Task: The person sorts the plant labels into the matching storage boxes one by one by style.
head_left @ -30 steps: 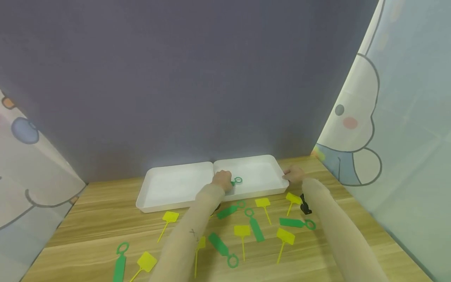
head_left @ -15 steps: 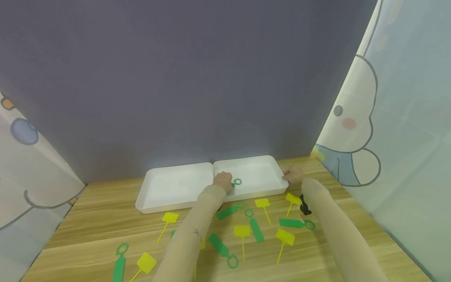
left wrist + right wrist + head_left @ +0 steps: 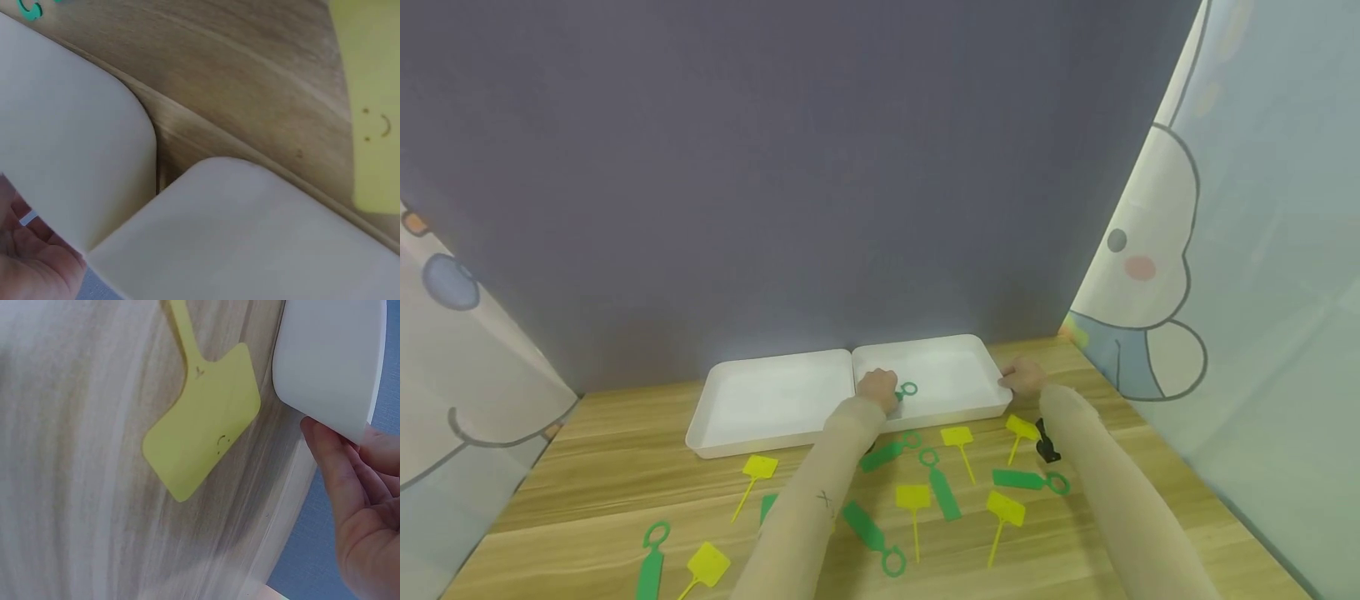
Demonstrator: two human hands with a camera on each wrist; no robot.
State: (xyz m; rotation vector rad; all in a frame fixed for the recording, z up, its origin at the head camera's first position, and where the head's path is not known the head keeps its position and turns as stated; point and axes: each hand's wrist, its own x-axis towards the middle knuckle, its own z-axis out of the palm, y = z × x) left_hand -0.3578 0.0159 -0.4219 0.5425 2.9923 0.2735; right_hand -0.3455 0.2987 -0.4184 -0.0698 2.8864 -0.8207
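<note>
My left hand is down at the front left of the right white tray, fingers curled. From it sticks out the ring of a green ring-ended tag, its flat part hidden under the hand. In the left wrist view the hand shows partly behind the tray's wall; no green is seen there. At that tray's right end, my right hand pinches the wall. The right wrist view has its thumb and fingers on either side of the white corner.
A second white tray stands directly left, touching the first. Several yellow stake tags and green ring tags lie scattered in front. A small black object is by the right wrist. A dark grey panel rises behind.
My left hand and the green tag have shifted slightly right relative to the tray. The right hand keeps its place on the tray's end. The whole view has tilted a little.
</note>
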